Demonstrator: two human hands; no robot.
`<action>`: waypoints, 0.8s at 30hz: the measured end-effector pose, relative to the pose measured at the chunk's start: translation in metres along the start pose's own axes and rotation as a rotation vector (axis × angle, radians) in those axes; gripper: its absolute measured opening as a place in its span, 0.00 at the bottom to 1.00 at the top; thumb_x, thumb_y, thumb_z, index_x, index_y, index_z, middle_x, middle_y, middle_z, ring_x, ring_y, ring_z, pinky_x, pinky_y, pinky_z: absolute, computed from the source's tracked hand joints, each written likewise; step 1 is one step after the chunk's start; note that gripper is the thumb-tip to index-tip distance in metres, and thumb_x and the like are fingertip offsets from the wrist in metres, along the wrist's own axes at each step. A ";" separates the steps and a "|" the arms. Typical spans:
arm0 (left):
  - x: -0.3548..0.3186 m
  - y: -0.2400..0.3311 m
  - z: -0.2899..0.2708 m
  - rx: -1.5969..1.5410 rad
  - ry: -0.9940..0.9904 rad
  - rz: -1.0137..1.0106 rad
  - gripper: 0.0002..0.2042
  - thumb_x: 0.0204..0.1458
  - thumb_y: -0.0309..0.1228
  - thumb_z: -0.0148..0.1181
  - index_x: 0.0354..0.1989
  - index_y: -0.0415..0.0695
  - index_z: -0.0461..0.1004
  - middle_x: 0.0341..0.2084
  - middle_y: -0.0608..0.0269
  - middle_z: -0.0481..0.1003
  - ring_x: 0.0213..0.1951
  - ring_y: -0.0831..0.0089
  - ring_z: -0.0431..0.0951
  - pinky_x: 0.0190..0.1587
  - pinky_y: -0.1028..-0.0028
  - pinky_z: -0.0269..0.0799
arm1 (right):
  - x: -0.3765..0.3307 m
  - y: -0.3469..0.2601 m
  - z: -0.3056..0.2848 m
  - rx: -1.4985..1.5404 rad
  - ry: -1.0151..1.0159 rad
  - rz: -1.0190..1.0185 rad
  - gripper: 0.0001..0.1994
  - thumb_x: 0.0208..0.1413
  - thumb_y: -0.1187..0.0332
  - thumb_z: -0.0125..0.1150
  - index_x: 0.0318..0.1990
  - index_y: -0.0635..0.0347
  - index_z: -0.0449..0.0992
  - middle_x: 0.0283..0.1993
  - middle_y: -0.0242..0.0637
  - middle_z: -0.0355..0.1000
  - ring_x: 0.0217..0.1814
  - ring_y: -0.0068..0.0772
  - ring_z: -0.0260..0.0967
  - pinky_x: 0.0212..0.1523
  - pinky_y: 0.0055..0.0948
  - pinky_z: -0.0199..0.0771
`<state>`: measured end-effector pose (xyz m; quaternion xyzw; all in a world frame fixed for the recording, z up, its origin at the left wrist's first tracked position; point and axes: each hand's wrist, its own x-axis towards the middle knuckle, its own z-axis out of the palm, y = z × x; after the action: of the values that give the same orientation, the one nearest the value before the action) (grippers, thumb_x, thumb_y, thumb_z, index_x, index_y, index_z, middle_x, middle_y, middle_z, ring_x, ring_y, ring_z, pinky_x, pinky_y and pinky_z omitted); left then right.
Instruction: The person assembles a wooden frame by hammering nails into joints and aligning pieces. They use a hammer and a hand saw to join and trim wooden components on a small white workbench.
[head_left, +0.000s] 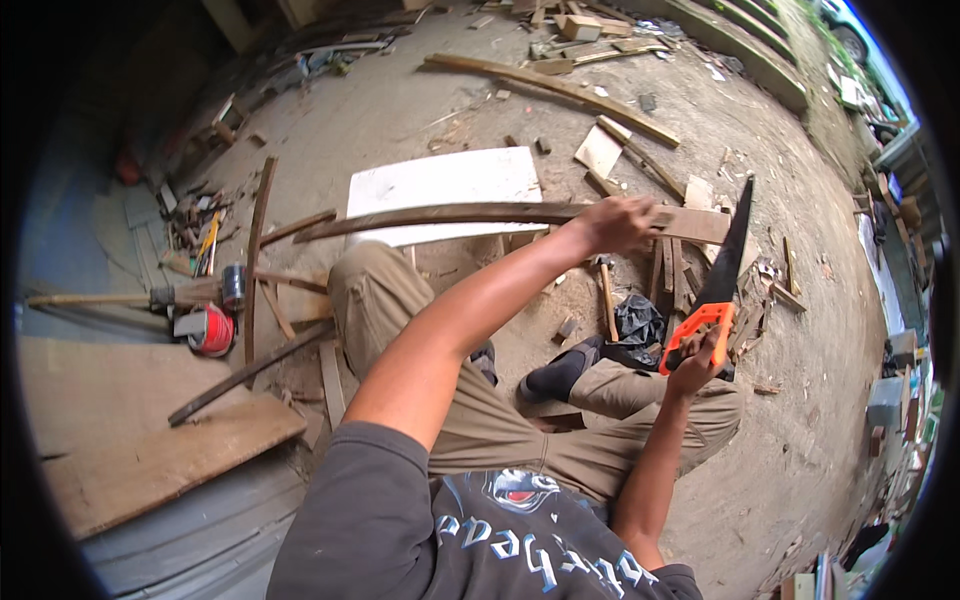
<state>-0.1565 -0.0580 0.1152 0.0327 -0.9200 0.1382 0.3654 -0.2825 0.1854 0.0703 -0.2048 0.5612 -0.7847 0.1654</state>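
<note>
My right hand (698, 365) is wrapped round the orange handle of a handsaw (728, 255), its dark blade pointing up and away. Close to the blade lies the end of a pale wooden board (700, 225). My left hand (625, 222) is closed over the right part of a long, dark wooden strip (450, 213), its fingers slightly blurred. That strip stretches leftward past my knee, in front of a white panel (445, 180). The blade appears beside the board end; whether they touch, I cannot tell.
A hammer (607, 298) and a black plastic bag (638, 322) lie by my foot. To the left are a red-and-white container (207, 330), a tin can (234, 287) and a broad board (180, 465). Long timbers (550, 92) and scraps litter the ground ahead.
</note>
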 end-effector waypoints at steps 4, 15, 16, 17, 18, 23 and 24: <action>-0.107 -0.033 0.031 -0.094 -0.275 -0.239 0.22 0.53 0.42 0.62 0.51 0.38 0.71 0.41 0.56 0.75 0.38 0.63 0.80 0.37 0.70 0.78 | -0.014 0.030 0.016 -0.003 -0.126 -0.008 0.12 0.66 0.62 0.53 0.32 0.56 0.65 0.17 0.21 0.55 0.16 0.10 0.52 0.16 0.16 0.50; -0.167 -0.032 0.039 0.037 -0.302 -0.641 0.23 0.57 0.45 0.58 0.57 0.48 0.71 0.45 0.64 0.75 0.48 0.66 0.72 0.57 0.55 0.59 | -0.054 0.044 0.098 -0.287 -0.389 -0.060 0.13 0.64 0.61 0.58 0.36 0.63 0.69 0.24 0.24 0.63 0.26 0.13 0.58 0.26 0.19 0.60; -0.166 -0.027 0.042 0.067 -0.302 -0.656 0.23 0.58 0.45 0.55 0.58 0.47 0.70 0.46 0.64 0.74 0.50 0.65 0.72 0.58 0.51 0.56 | -0.058 0.036 0.104 -0.284 -0.410 -0.028 0.13 0.64 0.62 0.59 0.36 0.64 0.70 0.24 0.24 0.63 0.26 0.13 0.58 0.26 0.19 0.60; -0.163 -0.018 0.044 0.078 -0.299 -0.709 0.22 0.59 0.45 0.53 0.59 0.48 0.70 0.47 0.64 0.74 0.51 0.65 0.71 0.58 0.50 0.55 | -0.063 0.039 0.102 -0.278 -0.411 0.008 0.13 0.63 0.62 0.59 0.36 0.64 0.70 0.24 0.24 0.63 0.26 0.13 0.57 0.26 0.19 0.60; -0.158 -0.013 0.047 0.098 -0.284 -0.755 0.22 0.60 0.44 0.51 0.59 0.48 0.69 0.48 0.63 0.73 0.52 0.65 0.70 0.59 0.49 0.54 | -0.064 0.041 0.101 -0.267 -0.410 0.029 0.12 0.63 0.63 0.60 0.36 0.64 0.70 0.23 0.24 0.62 0.26 0.13 0.57 0.26 0.19 0.60; -0.165 -0.018 0.054 0.046 -0.321 -0.836 0.21 0.59 0.43 0.53 0.58 0.46 0.70 0.51 0.58 0.71 0.53 0.61 0.70 0.59 0.53 0.58 | -0.069 0.052 0.101 -0.284 -0.446 0.053 0.12 0.61 0.65 0.61 0.35 0.66 0.70 0.22 0.25 0.63 0.24 0.14 0.57 0.24 0.21 0.60; -0.167 -0.021 0.054 0.044 -0.293 -0.846 0.21 0.59 0.43 0.54 0.58 0.46 0.70 0.51 0.57 0.71 0.53 0.60 0.70 0.58 0.54 0.59 | -0.072 0.056 0.097 -0.289 -0.454 0.049 0.12 0.61 0.64 0.61 0.35 0.66 0.70 0.22 0.26 0.63 0.24 0.14 0.57 0.24 0.21 0.60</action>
<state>-0.0671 -0.1002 -0.0312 0.4330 -0.8645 -0.0098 0.2550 -0.1693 0.1240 0.0353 -0.3833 0.6209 -0.6261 0.2751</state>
